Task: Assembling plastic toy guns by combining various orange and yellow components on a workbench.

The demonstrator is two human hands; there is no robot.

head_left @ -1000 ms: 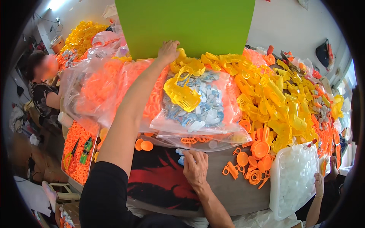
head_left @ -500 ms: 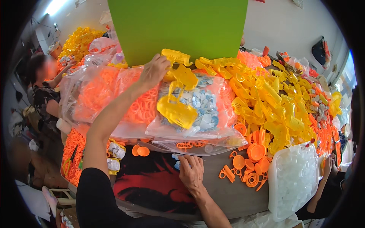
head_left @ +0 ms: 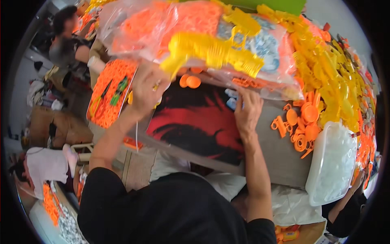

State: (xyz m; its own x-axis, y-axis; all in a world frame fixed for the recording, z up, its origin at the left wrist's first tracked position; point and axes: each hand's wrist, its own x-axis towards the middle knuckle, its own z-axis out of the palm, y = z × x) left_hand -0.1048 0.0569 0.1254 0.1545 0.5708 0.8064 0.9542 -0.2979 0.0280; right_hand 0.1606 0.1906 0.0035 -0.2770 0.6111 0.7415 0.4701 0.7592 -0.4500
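My left hand (head_left: 149, 89) is smeared by motion over the mat's left side. A yellow toy-gun-shaped plastic piece (head_left: 215, 52) slants up from its fingers, in front of the clear bags, and its narrow lower end meets my fingertips. Farther right, my right hand (head_left: 248, 107) rests near the mat's far right corner. Its fingers are bent down over small light-blue plastic pieces (head_left: 230, 99), and the fingertips are partly hidden. Under both hands lies a black and red mat (head_left: 195, 126). Two round orange pieces (head_left: 190, 81) sit beyond its far edge.
Bags of orange parts (head_left: 191, 20) and a bag of pale blue pieces (head_left: 268, 44) line the back. Yellow parts (head_left: 337, 81) heap at right above loose orange parts (head_left: 302, 126) and a white tub (head_left: 315, 179). Scissors (head_left: 100, 99) lie on orange parts at left. Other people work at both sides.
The view has tilted down and shifted left. My left hand has come back from the heap toward the mat, with a yellow piece now at its fingers. My right hand stays by the light-blue pieces.
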